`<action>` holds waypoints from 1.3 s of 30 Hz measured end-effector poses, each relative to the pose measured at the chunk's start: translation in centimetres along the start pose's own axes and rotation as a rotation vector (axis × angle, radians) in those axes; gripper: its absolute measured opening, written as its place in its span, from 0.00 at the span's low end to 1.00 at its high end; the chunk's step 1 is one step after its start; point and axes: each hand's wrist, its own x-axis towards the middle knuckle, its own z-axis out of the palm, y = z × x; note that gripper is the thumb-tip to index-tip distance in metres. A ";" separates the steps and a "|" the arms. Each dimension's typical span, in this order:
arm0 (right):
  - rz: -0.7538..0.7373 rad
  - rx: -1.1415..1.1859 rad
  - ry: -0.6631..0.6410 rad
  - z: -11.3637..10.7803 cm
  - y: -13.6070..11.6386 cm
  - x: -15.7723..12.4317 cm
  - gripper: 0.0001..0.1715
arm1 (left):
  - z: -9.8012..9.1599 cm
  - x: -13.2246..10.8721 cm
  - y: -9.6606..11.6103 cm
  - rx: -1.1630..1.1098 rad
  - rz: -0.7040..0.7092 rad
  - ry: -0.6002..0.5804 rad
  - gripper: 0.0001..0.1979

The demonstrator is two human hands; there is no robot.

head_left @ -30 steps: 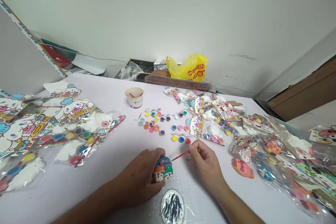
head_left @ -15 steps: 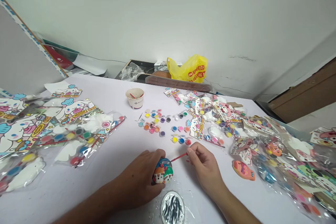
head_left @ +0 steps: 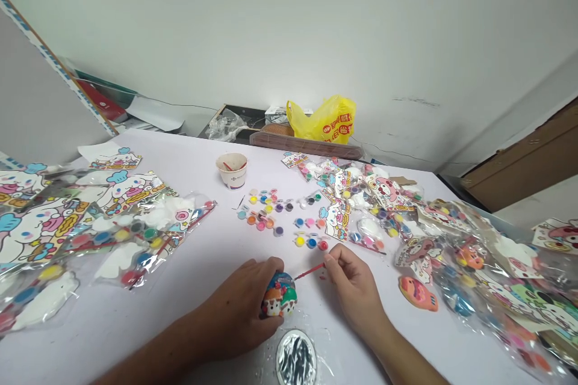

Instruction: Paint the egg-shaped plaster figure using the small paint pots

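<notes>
My left hand (head_left: 250, 298) is wrapped round a small painted figurine (head_left: 280, 296), blue on top with orange, green and white below; the hand covers its left side. Pinched in the fingers of my right hand (head_left: 350, 283) is a thin red paintbrush (head_left: 311, 271). The brush tip is at the figurine's blue upper right edge; I cannot tell whether it touches. Below the figurine, an oval piece with a dark, streaked, shiny face (head_left: 296, 358) lies on clear plastic. Beyond my hands are little paint pots, among them a red one (head_left: 323, 245) and a yellow one (head_left: 300, 241).
A paper cup (head_left: 232, 170) with red sticks inside stands at the back. Bagged paint kits crowd the left (head_left: 149, 216) and right (head_left: 433, 246) of the white table. A painted fish-like piece (head_left: 418, 293) lies right of my right hand. A yellow plastic bag (head_left: 323, 120) sits by the wall.
Almost nothing differs. The brush and my right hand have shifted very slightly to the right; my left hand still holds the figurine in the same place.
</notes>
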 end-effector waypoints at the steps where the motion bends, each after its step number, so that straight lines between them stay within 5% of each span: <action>1: 0.006 0.011 0.000 0.0 -0.1 0.0 0.28 | 0.0 0.0 0.0 -0.002 0.004 0.005 0.22; 39: -0.015 0.027 -0.047 0.2 0.3 -0.3 0.25 | 0.4 0.0 -0.4 -0.011 0.015 0.022 0.23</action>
